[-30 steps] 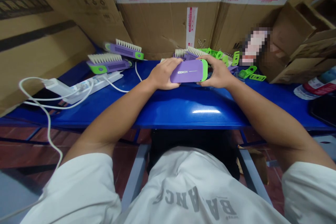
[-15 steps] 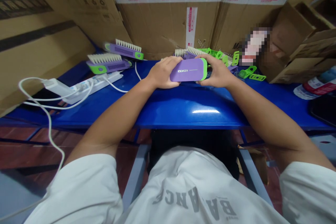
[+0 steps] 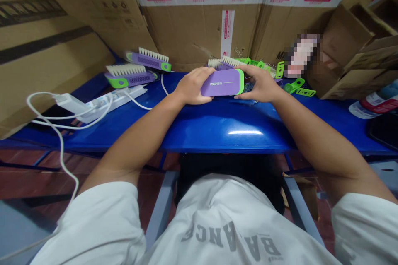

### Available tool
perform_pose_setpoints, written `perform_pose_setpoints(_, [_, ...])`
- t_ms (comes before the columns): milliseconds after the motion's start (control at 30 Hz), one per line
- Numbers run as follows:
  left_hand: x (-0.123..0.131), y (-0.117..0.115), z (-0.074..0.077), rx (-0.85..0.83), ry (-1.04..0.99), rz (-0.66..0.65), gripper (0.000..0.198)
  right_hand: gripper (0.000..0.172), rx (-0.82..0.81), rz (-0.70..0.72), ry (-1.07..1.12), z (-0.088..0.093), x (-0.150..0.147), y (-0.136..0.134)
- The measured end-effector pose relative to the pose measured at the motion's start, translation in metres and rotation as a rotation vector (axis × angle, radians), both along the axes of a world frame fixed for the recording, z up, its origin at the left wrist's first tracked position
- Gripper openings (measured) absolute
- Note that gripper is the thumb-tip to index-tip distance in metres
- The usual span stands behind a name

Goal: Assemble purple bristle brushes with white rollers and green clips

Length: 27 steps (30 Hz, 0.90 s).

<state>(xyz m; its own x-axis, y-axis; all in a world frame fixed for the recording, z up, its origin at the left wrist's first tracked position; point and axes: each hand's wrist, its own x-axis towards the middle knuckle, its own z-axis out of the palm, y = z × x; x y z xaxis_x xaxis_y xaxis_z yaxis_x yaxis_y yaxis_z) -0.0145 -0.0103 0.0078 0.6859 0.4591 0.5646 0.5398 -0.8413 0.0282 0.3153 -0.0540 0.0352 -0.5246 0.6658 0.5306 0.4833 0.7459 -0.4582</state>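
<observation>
Fingers (image 3: 199, 75) of L hand (image 3: 190, 87) & R hand (image 3: 263, 87) clamped on purple case (image 3: 221, 83), over blue table (image 3: 217, 126).

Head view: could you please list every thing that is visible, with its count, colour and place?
purple case: one, purple with green end, between both hands
brushes: two, purple-green, white bristles, back left; more behind the case
power strip: one, white, left
green clips: several, back right
table: one, blue
cardboard boxes: several, brown, behind and at both sides
left hand: on the case's left end
right hand: on its green end
</observation>
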Motion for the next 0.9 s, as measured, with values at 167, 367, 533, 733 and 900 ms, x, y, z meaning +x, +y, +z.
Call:
perform_pose_setpoints(167, [0.0005, -0.0007, -0.0012, 0.013, -0.008, -0.008, 0.098, 0.112, 0.053, -0.007, -0.012, -0.0035, -0.0003, 0.0025])
perform_pose_setpoints(367, [0.0025, -0.0024, 0.0, 0.048, -0.008, -0.002, 0.094, 0.11, 0.099, -0.027, -0.022, -0.0051, -0.0035, 0.0039])
perform_pose_setpoints(533, [0.0041, -0.005, 0.0012, 0.028, 0.002, 0.002, 0.094, 0.109, 0.123, -0.034, -0.036, -0.0067, -0.0037, 0.0044])
perform_pose_setpoints(733, [0.005, -0.005, -0.001, 0.023, 0.004, -0.001, 0.096, 0.107, 0.134, -0.047, -0.049, -0.0096, -0.0015, 0.0061])
perform_pose_setpoints(900, [0.0056, -0.0051, -0.0022, 0.02, -0.002, -0.008, 0.099, 0.105, 0.123, -0.027, -0.047, -0.0074, -0.0037, 0.0028])
